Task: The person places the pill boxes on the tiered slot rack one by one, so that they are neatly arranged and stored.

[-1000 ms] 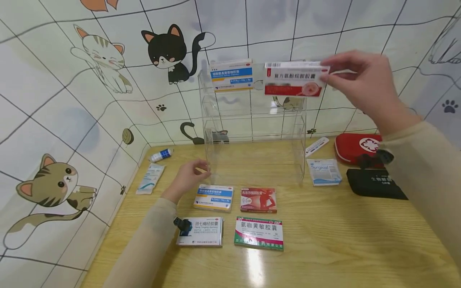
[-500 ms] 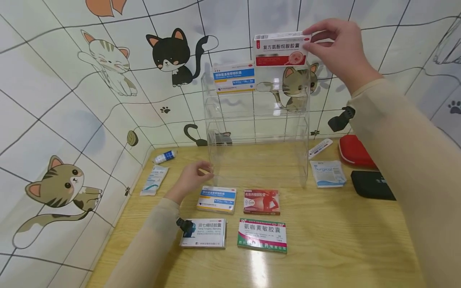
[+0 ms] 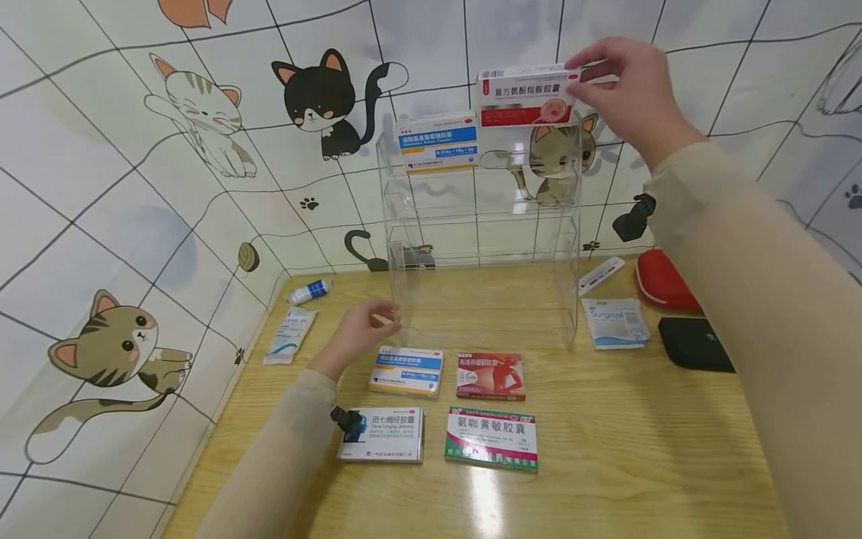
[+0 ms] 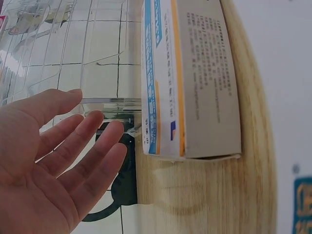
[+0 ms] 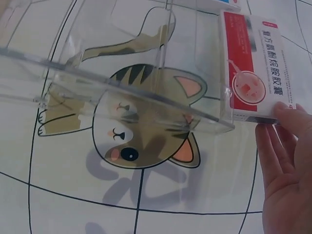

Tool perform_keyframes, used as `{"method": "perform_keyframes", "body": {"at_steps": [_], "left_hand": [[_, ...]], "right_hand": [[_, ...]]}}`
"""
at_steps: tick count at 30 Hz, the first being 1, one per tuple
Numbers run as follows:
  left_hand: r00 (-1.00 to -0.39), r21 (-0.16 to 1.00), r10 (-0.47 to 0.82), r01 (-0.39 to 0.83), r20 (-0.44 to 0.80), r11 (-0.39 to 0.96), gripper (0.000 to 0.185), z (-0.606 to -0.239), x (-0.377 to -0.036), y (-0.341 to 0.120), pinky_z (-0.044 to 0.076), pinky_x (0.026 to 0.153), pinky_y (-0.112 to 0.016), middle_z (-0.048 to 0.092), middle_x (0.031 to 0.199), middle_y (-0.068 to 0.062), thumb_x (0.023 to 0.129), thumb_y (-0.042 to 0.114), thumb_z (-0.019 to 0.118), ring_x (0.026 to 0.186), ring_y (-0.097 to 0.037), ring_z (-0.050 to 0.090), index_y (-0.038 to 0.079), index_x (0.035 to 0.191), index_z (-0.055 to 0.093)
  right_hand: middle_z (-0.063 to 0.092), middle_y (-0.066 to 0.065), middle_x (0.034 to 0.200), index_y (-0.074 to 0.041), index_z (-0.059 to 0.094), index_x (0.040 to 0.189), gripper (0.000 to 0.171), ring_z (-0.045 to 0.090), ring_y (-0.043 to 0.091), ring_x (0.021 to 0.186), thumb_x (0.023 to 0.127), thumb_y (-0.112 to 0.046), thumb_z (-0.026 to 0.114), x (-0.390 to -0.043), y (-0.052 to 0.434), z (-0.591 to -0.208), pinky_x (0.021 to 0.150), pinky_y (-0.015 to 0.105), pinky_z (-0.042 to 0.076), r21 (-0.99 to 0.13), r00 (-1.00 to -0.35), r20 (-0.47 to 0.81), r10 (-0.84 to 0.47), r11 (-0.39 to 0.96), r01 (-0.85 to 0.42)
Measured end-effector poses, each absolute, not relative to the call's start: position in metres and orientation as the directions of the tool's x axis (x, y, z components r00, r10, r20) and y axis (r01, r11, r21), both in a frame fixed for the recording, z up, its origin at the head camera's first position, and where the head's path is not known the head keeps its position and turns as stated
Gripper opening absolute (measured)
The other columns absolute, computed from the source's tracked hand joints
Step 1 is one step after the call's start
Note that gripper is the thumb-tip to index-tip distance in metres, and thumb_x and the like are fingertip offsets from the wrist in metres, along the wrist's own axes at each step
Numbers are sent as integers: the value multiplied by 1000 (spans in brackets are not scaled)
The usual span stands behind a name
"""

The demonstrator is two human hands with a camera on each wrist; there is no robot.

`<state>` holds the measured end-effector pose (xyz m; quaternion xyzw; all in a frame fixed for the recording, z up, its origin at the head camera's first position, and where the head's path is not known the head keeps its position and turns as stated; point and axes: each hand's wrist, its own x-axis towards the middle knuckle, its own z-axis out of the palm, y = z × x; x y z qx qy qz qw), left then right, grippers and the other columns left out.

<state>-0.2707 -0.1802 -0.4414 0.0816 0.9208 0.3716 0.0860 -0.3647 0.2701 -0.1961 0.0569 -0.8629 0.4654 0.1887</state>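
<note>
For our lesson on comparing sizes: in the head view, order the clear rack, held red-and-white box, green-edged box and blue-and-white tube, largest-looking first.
1. Clear rack
2. Red-and-white box and green-edged box: too alike to rank
3. Blue-and-white tube

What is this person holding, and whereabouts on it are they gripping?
The right hand pinches the red-and-white box by its right end, as seen in the head view. The left hand holds nothing.
</note>
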Motion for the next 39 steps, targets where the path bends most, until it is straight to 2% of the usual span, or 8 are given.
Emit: {"method": "perform_keyframes", "body": {"at_steps": [11, 24, 27, 32, 37, 39], "left_hand": [[-972, 700, 217, 93, -90, 708, 38, -446, -271, -181, 58, 87, -38, 69, 121, -1, 96, 29, 75, 103, -23, 66, 22, 133, 65], [-972, 700, 214, 87, -96, 708, 38, -449, -272, -182, 58, 87, -38, 69, 122, -1, 97, 29, 74, 105, -22, 66, 22, 134, 65], [-972, 704, 213, 83, -100, 706, 39, -450, -273, -182, 58, 86, -37, 69, 122, -1, 97, 29, 74, 104, -22, 66, 22, 134, 65], [-971, 714, 218, 83, -99, 695, 39, -450, -274, -182, 58, 85, -37, 69, 121, -1, 96, 29, 75, 102, -22, 66, 22, 133, 65], [-971, 709, 216, 82, -100, 700, 39, -450, -275, -183, 58, 84, -36, 69, 121, -1, 96, 29, 75, 102, -22, 66, 22, 133, 65], [-971, 709, 219, 88, -96, 700, 39, -449, -276, -184, 58, 84, -37, 69, 120, 0, 96, 30, 75, 102, -22, 66, 22, 133, 65]], "right_hand": [[61, -2, 149, -34, 63, 141, 41, 58, 21, 138, 101, -41, 64, -366, 273, -216, 116, 36, 44, -715, -957, 290, 10, 667, -209], [65, -4, 144, -34, 64, 138, 39, 61, 22, 134, 99, -40, 67, -372, 269, -224, 116, 36, 44, -783, -961, 273, 54, 593, -189], [65, -4, 143, -33, 64, 138, 39, 62, 20, 131, 99, -41, 67, -373, 268, -226, 115, 36, 46, -766, -962, 270, 41, 614, -189], [65, -3, 144, -31, 63, 140, 41, 61, 17, 132, 100, -41, 65, -368, 268, -229, 116, 37, 45, -704, -950, 312, 10, 674, -225], [58, -9, 150, -29, 64, 140, 42, 49, 15, 143, 99, -37, 69, -350, 264, -238, 123, 42, 35, -669, -908, 419, 5, 677, -306], [58, -9, 148, -24, 66, 137, 40, 48, 13, 141, 98, -34, 71, -337, 258, -246, 121, 36, 36, -631, -872, 490, -11, 686, -363]]}}
